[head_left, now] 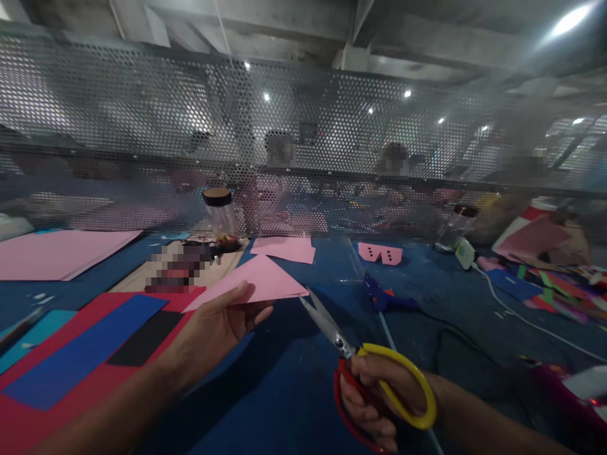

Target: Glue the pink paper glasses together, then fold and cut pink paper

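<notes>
My left hand (pixel 227 322) pinches a folded piece of pink paper (pixel 263 281) between thumb and fingers, above the blue table. The paper's right corner points toward the scissors (pixel 339 341). My right hand (pixel 372 392) grips these scissors by a yellow and a red handle loop. Their blades stand slightly apart, with the tips right at the paper's corner; I cannot tell whether they touch it. Behind the held paper lies another pink sheet (pixel 289 248). A small pink cut-out (pixel 379 253) with black squares sits farther right, near a blue glue gun (pixel 384 297).
Red, blue and black sheets (pixel 90 354) lie at left, with large pink sheets (pixel 71 249) behind. A lidded jar (pixel 220 218) and a second jar (pixel 455 230) stand by the perforated metal screen (pixel 322 126). Coloured scraps (pixel 545 287) and a white cable (pixel 512 322) are at right.
</notes>
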The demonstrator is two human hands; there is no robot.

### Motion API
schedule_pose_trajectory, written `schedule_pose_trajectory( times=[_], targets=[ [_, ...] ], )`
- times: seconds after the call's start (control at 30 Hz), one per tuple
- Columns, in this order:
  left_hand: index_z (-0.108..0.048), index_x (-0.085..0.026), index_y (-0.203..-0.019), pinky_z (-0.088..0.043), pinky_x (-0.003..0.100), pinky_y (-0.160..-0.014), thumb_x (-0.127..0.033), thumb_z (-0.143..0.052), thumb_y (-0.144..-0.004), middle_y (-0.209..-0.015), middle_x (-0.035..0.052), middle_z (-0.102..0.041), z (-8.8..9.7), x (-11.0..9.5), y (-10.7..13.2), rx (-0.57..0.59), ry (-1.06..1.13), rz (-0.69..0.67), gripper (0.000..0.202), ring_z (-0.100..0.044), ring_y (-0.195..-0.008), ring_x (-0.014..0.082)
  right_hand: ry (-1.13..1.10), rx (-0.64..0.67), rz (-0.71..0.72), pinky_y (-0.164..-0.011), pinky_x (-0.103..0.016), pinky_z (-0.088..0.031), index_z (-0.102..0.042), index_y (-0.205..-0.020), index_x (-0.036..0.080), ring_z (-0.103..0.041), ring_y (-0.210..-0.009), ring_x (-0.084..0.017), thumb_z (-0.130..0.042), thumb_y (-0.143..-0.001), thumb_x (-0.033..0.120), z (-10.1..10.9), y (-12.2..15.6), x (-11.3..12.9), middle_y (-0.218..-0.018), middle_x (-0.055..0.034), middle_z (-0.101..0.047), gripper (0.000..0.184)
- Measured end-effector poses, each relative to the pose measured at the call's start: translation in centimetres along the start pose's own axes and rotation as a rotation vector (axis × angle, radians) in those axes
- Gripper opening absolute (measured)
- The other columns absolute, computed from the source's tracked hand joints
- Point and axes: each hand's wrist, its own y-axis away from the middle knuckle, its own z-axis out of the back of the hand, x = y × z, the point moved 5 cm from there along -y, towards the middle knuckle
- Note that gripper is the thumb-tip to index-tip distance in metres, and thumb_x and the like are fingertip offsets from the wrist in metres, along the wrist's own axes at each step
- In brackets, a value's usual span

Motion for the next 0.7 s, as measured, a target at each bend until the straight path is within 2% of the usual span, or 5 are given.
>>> schedule_pose_trajectory(
  times=[0.2,0.4,0.53,0.7],
  targets=[
    [-0.071,-0.012,-0.102,-0.067,0.033,-0.077,-0.009,-0.053,-0.099,-0.097,0.0123,-0.077,-0.1,0.2,0.1,-0.003,-0.015,0.024,0.019,-0.076,-0.083,0.0213,-0.007,0.008,0.014,-0.041,-0.019,-0.049,-0.054,-0.081,0.016,-0.044,-0.04,-0.005,-0.052,-0.091,0.068,0.1,-0.2,0.0,-0.062,0.0044,-0.049,0.053],
    [-0.073,-0.01,-0.096,-0.066,0.034,-0.078,-0.008,-0.054,-0.097,-0.093,0.0129,-0.077,0.4,0.4,0.0,0.005,-0.026,0.032,0.019,-0.076,-0.08,0.0218,-0.005,0.012,0.013,-0.041,-0.019,-0.049,-0.053,-0.08,0.016,-0.043,-0.039,-0.005,-0.052,-0.089,0.07,0.0,-0.3,-0.2,-0.061,0.0049,-0.049,0.054],
    [-0.074,-0.01,-0.089,-0.065,0.033,-0.079,-0.004,-0.064,-0.09,-0.087,0.0125,-0.076,1.1,0.8,0.0,-0.033,-0.047,0.058,0.012,-0.075,-0.08,0.0229,-0.02,0.036,0.007,-0.041,-0.02,-0.049,-0.053,-0.081,0.016,-0.045,-0.04,-0.005,-0.053,-0.088,0.07,-0.1,-0.5,-0.4,-0.063,0.0046,-0.05,0.055],
    [-0.076,-0.008,-0.086,-0.065,0.031,-0.078,0.0,-0.068,-0.084,-0.086,0.0118,-0.075,1.1,0.6,0.2,-0.072,-0.107,0.035,0.011,-0.072,-0.077,0.0201,-0.016,0.041,0.017,-0.041,-0.019,-0.049,-0.053,-0.081,0.017,-0.044,-0.039,-0.005,-0.053,-0.088,0.071,-0.3,-0.5,-0.3,-0.062,0.0051,-0.05,0.054]
  ],
)
